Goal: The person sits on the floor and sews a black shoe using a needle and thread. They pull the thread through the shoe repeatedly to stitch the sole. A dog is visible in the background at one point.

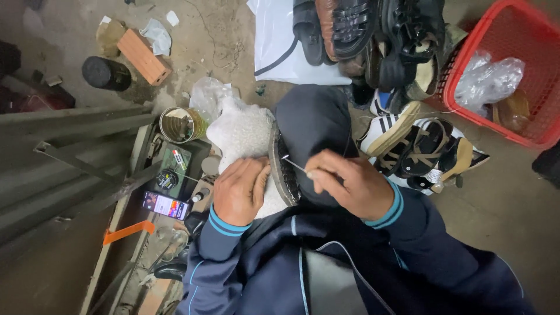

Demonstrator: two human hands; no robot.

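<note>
Lit phone screen (166, 205) lying flat in the toolbox – bright, rectangular; round open tin (181, 125) just beyond; clear plastic bag (489, 79) bunched inside the red basket (528, 137).

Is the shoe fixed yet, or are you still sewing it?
In hand: the left hand steadies the white shoe while the right hand pushes a needle at its dark sole. Finished stitches cannot be made out. Left: a pile of other shoes waits nearby.
</note>
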